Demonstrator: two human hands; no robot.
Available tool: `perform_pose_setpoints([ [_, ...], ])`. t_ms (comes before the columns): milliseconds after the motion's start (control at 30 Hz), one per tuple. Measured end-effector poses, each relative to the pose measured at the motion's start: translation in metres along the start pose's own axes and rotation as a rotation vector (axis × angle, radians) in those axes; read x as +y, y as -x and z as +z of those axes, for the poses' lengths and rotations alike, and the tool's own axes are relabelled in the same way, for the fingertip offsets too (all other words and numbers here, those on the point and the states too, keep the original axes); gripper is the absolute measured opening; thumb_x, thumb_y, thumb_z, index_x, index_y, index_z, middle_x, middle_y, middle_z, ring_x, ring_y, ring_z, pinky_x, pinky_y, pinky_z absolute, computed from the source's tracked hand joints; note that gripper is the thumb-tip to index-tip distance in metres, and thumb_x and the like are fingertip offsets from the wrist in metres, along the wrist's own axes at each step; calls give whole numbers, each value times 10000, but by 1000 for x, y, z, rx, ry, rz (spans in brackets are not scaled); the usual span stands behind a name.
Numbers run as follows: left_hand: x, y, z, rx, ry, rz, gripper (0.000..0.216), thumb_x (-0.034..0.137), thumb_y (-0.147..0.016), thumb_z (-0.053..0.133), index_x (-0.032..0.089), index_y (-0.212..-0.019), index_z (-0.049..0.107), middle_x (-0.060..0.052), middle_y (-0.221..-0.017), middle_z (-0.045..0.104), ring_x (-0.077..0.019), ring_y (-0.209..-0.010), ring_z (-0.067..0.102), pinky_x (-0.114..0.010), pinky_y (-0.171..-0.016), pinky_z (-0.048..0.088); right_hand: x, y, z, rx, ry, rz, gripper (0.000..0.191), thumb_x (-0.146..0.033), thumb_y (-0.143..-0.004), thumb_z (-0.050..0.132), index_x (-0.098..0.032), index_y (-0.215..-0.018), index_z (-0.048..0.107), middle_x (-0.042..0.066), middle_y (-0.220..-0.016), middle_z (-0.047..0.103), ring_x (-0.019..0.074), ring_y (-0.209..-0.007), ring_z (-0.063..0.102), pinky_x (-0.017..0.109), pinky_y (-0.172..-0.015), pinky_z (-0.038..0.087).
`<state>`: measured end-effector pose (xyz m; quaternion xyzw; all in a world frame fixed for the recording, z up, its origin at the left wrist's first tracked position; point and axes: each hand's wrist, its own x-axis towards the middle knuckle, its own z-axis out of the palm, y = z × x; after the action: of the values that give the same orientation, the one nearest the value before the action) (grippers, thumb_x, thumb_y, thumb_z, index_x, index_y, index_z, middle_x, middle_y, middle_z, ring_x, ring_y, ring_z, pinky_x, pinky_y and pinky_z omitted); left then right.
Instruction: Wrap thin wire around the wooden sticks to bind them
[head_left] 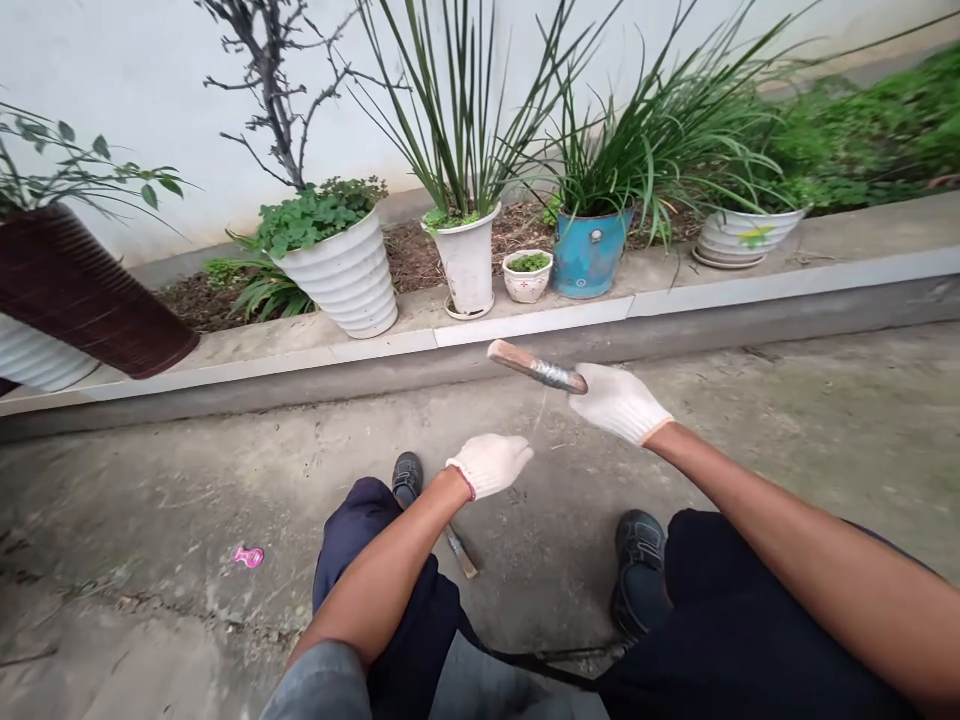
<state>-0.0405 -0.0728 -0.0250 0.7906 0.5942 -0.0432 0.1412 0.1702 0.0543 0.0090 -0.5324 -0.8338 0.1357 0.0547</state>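
Note:
My right hand (619, 402), in a white knitted glove, grips the near end of a short brown wooden stick (514, 355) with a silvery band round it. The stick points left, above the concrete ground. Lower and to the left, my left hand (495, 465), also gloved, has its fingers pinched together. A thin pale strand (540, 415) runs from the stick's banded part down to those fingertips. A similar banded stick (460, 552) lies on the ground beneath my left forearm, partly hidden by it.
Along the low ledge (525, 325) stand a tilted dark red pot (97, 290), white ribbed pots (341, 275), a tall white pot (466, 265), a small pot (527, 280) and a blue bucket (591, 255). A pink piece (249, 556) lies at left. My shoes (639, 565) flank the ground.

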Motion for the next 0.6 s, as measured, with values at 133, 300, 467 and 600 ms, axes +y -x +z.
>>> perform_pose_setpoints([
  [133, 0, -1, -3, -22, 7, -27, 429, 450, -1087, 299, 258, -1141, 679, -99, -1050, 758, -266, -968, 732, -333, -839, 506, -2, -7, 0, -19, 52, 32, 423, -261, -865, 528, -259, -1261, 678, 101, -983, 754, 260, -887, 694, 307, -769, 424],
  [300, 6, -1, -6, -28, 14, -21, 448, 448, -1090, 278, 242, -1160, 669, -113, -1044, 753, -274, -968, 730, -343, -841, 512, 2, -17, 7, -54, 195, 59, 429, -309, -917, 522, -191, -1309, 650, 180, -1024, 746, 295, -929, 715, 362, -817, 464],
  [467, 2, 0, -8, 18, -63, 5, 413, 411, -1088, 308, 217, -1153, 667, -121, -1042, 747, -278, -961, 727, -360, -846, 525, 7, -13, 23, -253, 344, -43, 282, -207, -864, 554, -121, -1040, 757, 248, -957, 734, 351, -939, 719, 420, -804, 473],
  [600, -10, -1, -7, 27, -50, 41, 414, 427, -1090, 315, 230, -1132, 676, -92, -1061, 751, -264, -957, 726, -337, -812, 525, 12, 8, 31, -516, 304, -278, 156, -222, -711, 661, -205, -830, 761, 165, -857, 735, 302, -855, 713, 379, -770, 457],
])
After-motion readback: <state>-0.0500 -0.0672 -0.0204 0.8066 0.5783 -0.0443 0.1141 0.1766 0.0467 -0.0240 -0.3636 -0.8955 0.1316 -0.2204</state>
